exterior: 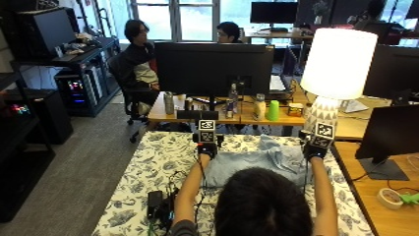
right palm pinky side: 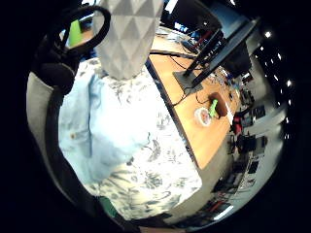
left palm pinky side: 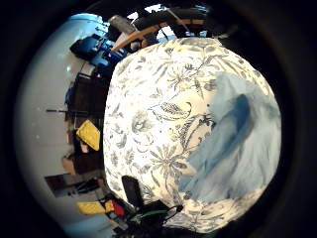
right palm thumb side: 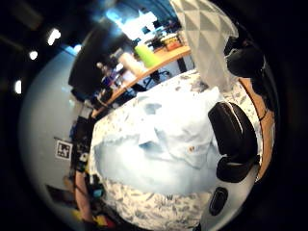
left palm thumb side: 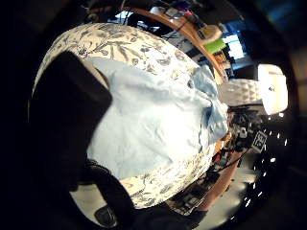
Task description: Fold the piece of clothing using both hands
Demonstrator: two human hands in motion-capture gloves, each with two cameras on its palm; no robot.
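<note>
1. A light blue shirt [exterior: 262, 160] lies spread on the table [exterior: 144, 172], which is covered in a floral cloth, toward its far edge.
2. The left hand [exterior: 207, 149] hovers at the shirt's left edge; I cannot tell whether it grips.
3. The right hand [exterior: 314, 149] is at the shirt's right edge, beside a lamp [exterior: 334, 73]; its grip is likewise unclear.

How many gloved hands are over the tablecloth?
2. The left hand is at the shirt's far left edge; the right hand is at its far right, near the lamp. Both are above the tablecloth.
</note>
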